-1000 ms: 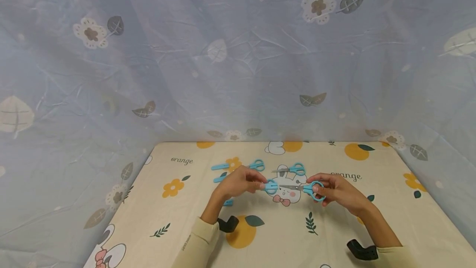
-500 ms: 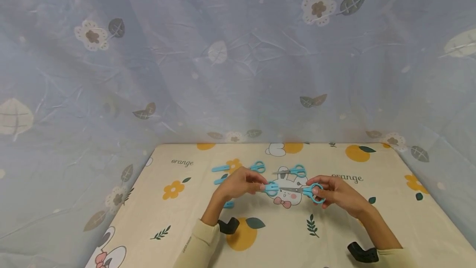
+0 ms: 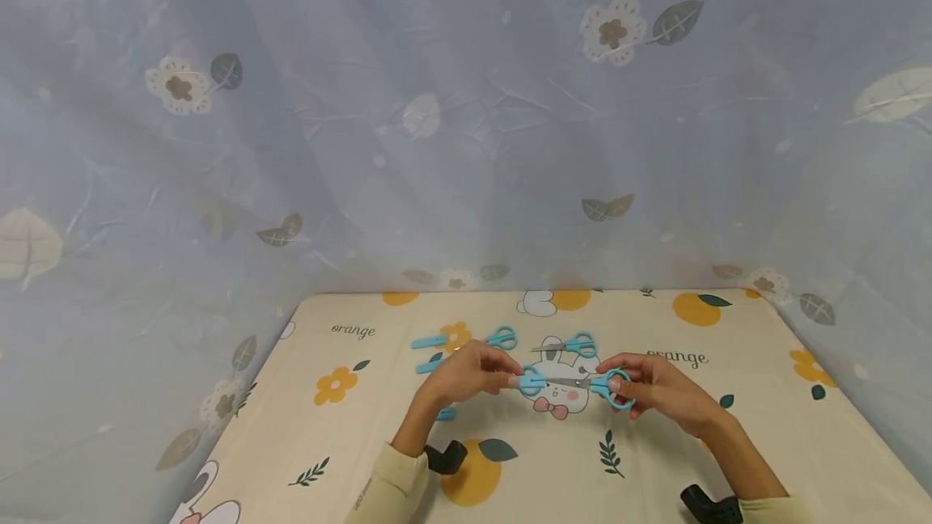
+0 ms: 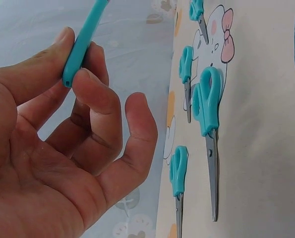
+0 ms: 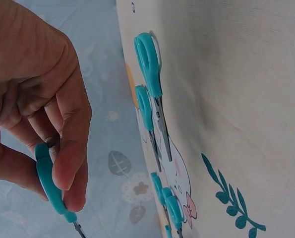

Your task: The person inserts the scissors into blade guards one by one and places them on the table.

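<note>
My left hand (image 3: 469, 374) pinches a light-blue blade cover (image 4: 85, 42) between thumb and fingertips. The fingers of my right hand (image 3: 658, 390) grip scissors by their blue handles (image 5: 49, 184), and the blades (image 3: 568, 382) point left at the cover. The blade tip is right at the cover's end; whether it is inside, I cannot tell. Behind the cover, one pair of scissors (image 4: 206, 109) lies on the table, its blades hidden by my left hand in the head view. Farther back lie two more pairs, scissors at the left (image 3: 502, 336) and scissors at the right (image 3: 581, 344).
Left of my left hand are loose blue covers: a far cover (image 3: 428, 342), a middle cover (image 3: 429, 366) and a near cover (image 3: 446, 413), the latter two partly hidden. A patterned cloth (image 3: 379, 411) covers the table. A grey-blue curtain (image 3: 466, 144) closes off the back and sides.
The head view has tilted slightly up, so everything sits lower in it. Both hands keep their holds, with cover and scissors still in line; any shift between them is very small.
</note>
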Demonstrator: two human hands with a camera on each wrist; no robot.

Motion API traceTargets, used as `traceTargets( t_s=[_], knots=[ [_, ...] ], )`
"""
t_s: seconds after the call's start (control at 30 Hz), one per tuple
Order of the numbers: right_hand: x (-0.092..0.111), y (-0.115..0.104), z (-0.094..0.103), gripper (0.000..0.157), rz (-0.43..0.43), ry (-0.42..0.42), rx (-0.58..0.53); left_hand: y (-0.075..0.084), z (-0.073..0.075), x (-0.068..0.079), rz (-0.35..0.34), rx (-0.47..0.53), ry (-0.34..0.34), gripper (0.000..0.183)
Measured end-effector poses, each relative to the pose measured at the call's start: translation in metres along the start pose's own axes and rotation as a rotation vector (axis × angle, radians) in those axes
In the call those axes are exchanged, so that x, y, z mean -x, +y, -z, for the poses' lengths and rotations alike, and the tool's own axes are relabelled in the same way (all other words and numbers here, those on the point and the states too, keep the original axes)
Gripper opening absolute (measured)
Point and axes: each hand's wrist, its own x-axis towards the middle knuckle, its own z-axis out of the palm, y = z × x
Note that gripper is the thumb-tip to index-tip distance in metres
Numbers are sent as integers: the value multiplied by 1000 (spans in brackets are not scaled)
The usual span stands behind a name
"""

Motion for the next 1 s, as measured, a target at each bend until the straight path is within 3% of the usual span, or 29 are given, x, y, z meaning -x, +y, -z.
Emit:
traceTargets(
  t_s=[0.43, 0.73, 1.0],
  knots=[
    [-2, 3, -3, 45, -21, -3, -5, -2, -1, 0, -1, 40, -9, 18],
    [-4, 3, -3, 47, -19, -13, -17, -3, 5, 1, 28, 180, -65, 25],
    [-2, 4, -2, 46, -27, -11, -13, -6, 2, -1, 32, 211, -111, 31]
  ],
)
